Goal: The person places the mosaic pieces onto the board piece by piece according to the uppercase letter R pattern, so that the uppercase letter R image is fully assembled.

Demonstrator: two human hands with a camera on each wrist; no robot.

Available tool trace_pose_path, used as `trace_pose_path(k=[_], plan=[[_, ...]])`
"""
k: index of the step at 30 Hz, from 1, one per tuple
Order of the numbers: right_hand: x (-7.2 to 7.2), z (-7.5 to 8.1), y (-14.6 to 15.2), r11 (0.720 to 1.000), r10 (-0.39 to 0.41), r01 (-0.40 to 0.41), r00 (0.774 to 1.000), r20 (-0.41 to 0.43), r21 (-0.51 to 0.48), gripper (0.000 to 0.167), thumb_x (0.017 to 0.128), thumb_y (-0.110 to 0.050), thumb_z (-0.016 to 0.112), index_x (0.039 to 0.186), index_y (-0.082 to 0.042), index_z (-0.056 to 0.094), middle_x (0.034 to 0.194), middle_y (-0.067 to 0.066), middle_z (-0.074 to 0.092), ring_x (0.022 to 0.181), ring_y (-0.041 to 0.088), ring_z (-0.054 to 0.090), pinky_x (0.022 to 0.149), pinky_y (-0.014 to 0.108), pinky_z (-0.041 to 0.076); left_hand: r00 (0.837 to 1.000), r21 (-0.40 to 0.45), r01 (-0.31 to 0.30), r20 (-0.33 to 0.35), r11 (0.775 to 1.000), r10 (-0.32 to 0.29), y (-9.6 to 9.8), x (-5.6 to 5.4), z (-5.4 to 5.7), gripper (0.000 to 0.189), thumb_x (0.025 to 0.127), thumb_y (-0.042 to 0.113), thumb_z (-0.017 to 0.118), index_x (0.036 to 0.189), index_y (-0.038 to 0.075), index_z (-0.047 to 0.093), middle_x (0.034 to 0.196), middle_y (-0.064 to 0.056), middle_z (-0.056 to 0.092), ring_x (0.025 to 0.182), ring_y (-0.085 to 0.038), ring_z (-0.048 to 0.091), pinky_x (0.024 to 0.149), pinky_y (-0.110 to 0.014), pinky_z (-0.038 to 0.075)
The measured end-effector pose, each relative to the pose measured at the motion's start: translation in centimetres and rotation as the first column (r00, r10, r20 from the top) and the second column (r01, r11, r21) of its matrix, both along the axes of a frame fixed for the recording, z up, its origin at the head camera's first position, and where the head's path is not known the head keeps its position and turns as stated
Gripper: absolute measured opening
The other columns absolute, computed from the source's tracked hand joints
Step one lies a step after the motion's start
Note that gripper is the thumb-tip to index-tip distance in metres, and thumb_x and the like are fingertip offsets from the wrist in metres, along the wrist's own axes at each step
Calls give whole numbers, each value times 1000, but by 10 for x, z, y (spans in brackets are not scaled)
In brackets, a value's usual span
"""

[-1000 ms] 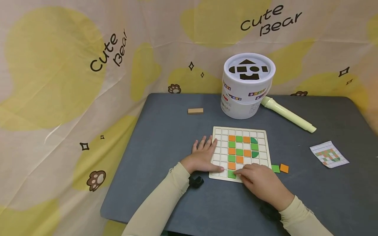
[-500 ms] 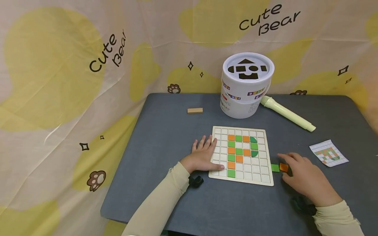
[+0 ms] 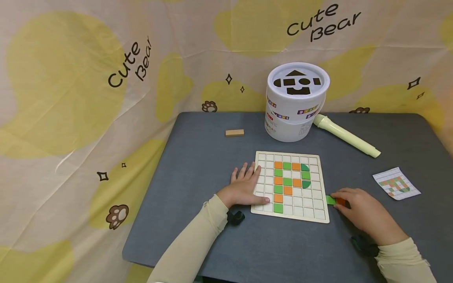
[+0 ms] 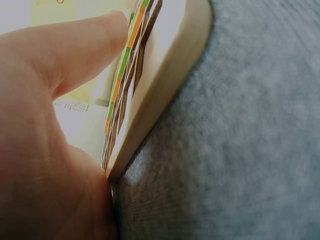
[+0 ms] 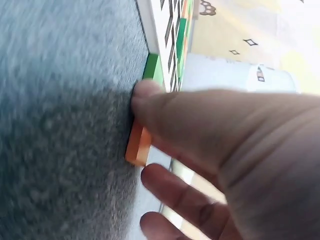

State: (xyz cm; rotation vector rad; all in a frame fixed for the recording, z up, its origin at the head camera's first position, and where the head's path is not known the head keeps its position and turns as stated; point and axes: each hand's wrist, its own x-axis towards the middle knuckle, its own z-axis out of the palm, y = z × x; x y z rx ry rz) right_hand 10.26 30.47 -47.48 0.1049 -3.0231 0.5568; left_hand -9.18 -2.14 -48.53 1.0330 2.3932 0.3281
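The left hand [image 3: 241,188] lies spread over the left edge of a wooden grid board [image 3: 305,215], its thumb across the grid. Orange and green square tiles and two dark green rounded tiles form a pattern in the grid. Just off the board's right edge, the right hand [image 3: 366,212] pinches a green square tile [image 3: 330,200] between thumb and index finger. An orange square tile [image 3: 340,201] sits beside it, partly under that hand. In the right wrist view the thumb [image 5: 170,112] overlaps the joint between the green tile [image 5: 152,67] and the orange tile [image 5: 136,144].
A white bucket [image 3: 295,114] with shape cutouts in its lid stands behind the board. Right of it lies a pale yellow tube [image 3: 348,137]. A pattern card [image 3: 397,184] rests at the right, and a small wooden block [image 3: 234,133] lies at the back.
The right hand has left the board's lower part, moved right to the two loose tiles, and closed its thumb and index finger at the green one. The left hand has stayed in place.
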Motion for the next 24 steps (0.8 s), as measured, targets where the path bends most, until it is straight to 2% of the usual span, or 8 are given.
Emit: trace_pose_path(k=[3, 8, 11, 17, 20, 24], plan=[[-1, 1, 3, 1000, 4, -3, 1000, -19, 14, 30, 78, -9, 94, 107, -7, 84, 101, 8, 77, 89, 30, 69, 77, 53, 57, 1000, -5, -3, -4, 1000, 3, -1, 0, 1, 122, 88, 78, 64, 173, 18, 0, 179, -5, -9, 162, -28, -15, 125, -58, -7], [-2, 10, 5, 999, -47, 47, 999, 20, 23, 31, 78, -16, 92, 106, -11, 82, 93, 1, 74, 79, 20, 60, 64, 42, 49, 1000, -4, 2, -4, 1000, -2, -1, -1, 2, 122, 88, 79, 63, 173, 18, -1, 178, -5, -10, 162, -28, -15, 125, -58, -7], [-4, 15, -4, 998, -46, 47, 999, -24, 33, 29, 77, -17, 92, 103, -13, 81, 90, -2, 72, 76, 17, 58, 62, 39, 46, 1000, -4, 6, -2, 1000, -6, -1, -1, 1, 123, 89, 79, 62, 173, 17, -1, 178, -6, -11, 162, -29, -16, 124, -59, -8], [-23, 24, -42, 996, 87, -83, 991, -103, 44, 23, 78, -17, 90, 99, -16, 83, 93, -5, 74, 79, 16, 59, 65, 39, 50, 1000, -21, -4, -12, 1000, 3, -3, -3, 2, 123, 89, 80, 62, 173, 18, -1, 178, -6, -12, 162, -29, -16, 124, -59, -8], [-31, 19, -56, 986, 165, -160, 977, -134, 48, 17, 78, -14, 88, 94, -17, 84, 94, -6, 75, 84, 18, 65, 71, 42, 54, 1000, -16, 0, -6, 1000, 0, -3, -2, 2, 122, 89, 79, 62, 173, 17, -1, 178, -6, -11, 162, -29, -16, 124, -59, -8], [-35, 11, -64, 977, 211, -203, 966, -147, 64, 14, 77, -12, 90, 88, -18, 85, 93, -5, 75, 86, 19, 67, 72, 44, 56, 1000, -13, 6, 3, 1000, -5, -1, -1, 0, 122, 89, 80, 61, 173, 17, -1, 178, -6, -11, 162, -29, -16, 124, -60, -8]])
